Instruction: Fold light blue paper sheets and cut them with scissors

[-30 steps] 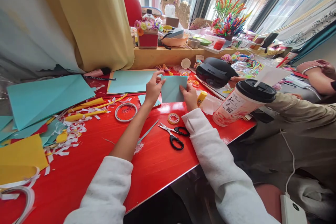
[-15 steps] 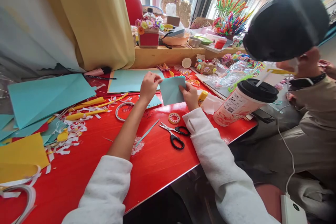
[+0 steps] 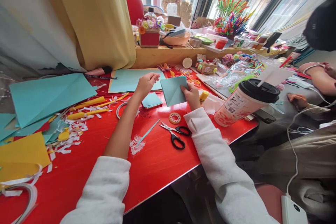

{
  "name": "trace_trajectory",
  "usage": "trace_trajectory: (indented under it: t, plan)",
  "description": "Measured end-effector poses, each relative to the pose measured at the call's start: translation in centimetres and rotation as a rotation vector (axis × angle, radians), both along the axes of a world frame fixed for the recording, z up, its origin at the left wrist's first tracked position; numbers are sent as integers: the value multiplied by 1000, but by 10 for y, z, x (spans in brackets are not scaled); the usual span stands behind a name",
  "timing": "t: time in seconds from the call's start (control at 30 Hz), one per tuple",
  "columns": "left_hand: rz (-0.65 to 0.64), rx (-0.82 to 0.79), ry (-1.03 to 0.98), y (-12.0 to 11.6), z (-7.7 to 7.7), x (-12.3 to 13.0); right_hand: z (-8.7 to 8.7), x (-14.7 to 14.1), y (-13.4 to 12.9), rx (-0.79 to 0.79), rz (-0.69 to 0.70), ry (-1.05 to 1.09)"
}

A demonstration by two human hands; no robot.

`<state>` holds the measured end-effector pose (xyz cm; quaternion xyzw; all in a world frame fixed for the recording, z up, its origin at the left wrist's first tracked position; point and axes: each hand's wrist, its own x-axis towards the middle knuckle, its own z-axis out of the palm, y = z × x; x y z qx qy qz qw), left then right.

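My right hand [image 3: 191, 96] grips a square of light-blue paper [image 3: 172, 91] by its right side, thumb across its face; a faint crease runs over the sheet. Just left of it, my left hand [image 3: 147, 84] is raised with its fingers curled together, apart from the paper and with nothing visible in them. Below the hands lies a small stack of blue squares [image 3: 151, 100]. Black-handled scissors [image 3: 174, 134] rest partly open beside a small tape roll [image 3: 174, 118] and a thin blue paper strip [image 3: 148, 132]. A yellow glue stick [image 3: 203, 96] is near my right wrist.
Large blue sheets [image 3: 52, 94], yellow paper [image 3: 23, 152] and white scraps [image 3: 70, 134] cover the table's left. A lidded paper cup [image 3: 236, 106] stands at the right, near the edge. Another person's hand [image 3: 298, 100] rests further right. Crafts line the window ledge [image 3: 162, 56].
My left hand has let go of the blue square and drawn slightly left. My right hand still holds it, now a bit lower. The other person's dark cap and raised hand have moved away right.
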<state>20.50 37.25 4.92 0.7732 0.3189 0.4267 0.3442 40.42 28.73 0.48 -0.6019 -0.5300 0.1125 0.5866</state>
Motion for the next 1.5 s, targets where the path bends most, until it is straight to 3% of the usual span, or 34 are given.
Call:
trace_trajectory:
  t: [0.17, 0.33, 0.47, 0.57, 0.67, 0.83, 1.13, 1.37, 1.5]
  plan:
    - [-147, -219, 63, -11, 16, -2, 4, -3, -1, -11, 50, 12]
    - [-205, -260, 88, -18, 29, -9, 7, -6, -2, -2, 70, 57]
    - [-189, -279, -29, -15, 23, -6, 9, -11, -3, -16, 115, 137]
    - [-122, -277, -143, -10, 16, -3, 13, -18, -7, -97, 243, 195]
    - [-134, -271, -156, -6, 15, -8, 19, -23, -12, -176, 333, 242]
    - [-308, -287, 84, -12, 26, -20, 30, -30, -20, -174, 343, 303]
    - [-448, -211, 398, -28, 47, -27, 40, -53, -32, -287, 561, 205]
    - [-506, -221, 545, -33, 53, -39, 35, -72, -33, -82, 465, 19]
    - [-442, -226, 583, -41, 53, -38, 29, -80, -35, -36, 394, -184]
